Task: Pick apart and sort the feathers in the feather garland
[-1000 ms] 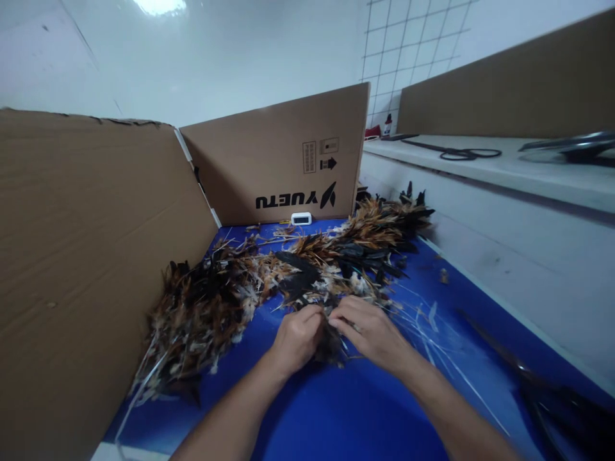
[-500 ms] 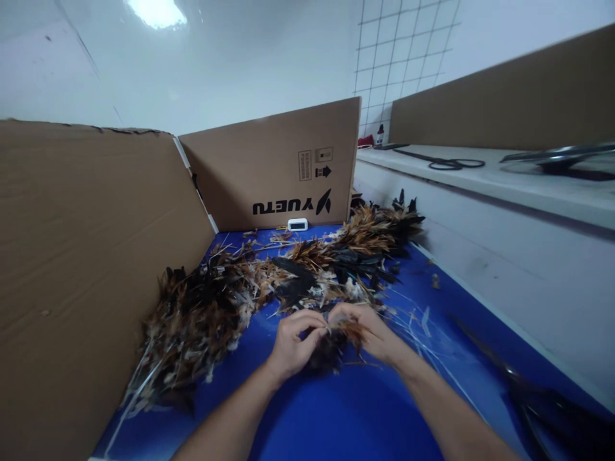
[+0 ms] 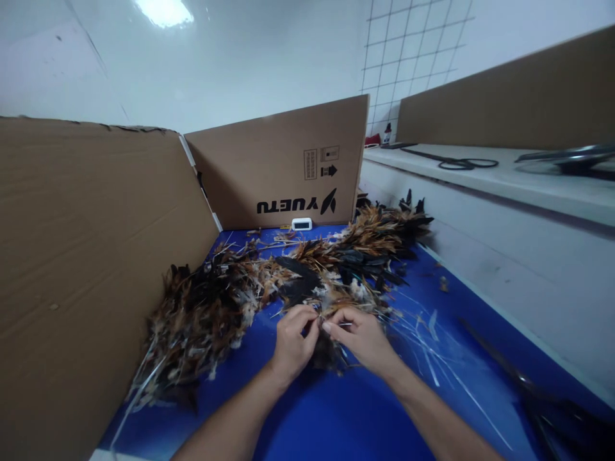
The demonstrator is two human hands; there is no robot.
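Observation:
A long heap of brown, black and white feathers [image 3: 269, 282] lies across the blue table top [image 3: 346, 410]. My left hand [image 3: 294, 342] and my right hand [image 3: 360, 336] meet at the heap's near edge. Both hands are closed, fingertips pinched together on a small dark bunch of feathers [image 3: 329, 352] that hangs between and below them. Thumbs and forefingers almost touch each other above the bunch.
Cardboard walls stand at the left [image 3: 86, 269] and at the back [image 3: 283, 166], the back one printed YUETU. A small white device [image 3: 302, 223] sits at its foot. Stripped white quills [image 3: 432, 346] lie at the right. Scissors [image 3: 464, 164] rest on the white shelf; dark scissors [image 3: 538, 397] lie near right.
The hands have drawn closer together on the feather bunch, and the right hand's brown feathers seen half a second ago are now tucked under the fingers. The camera shifted slightly.

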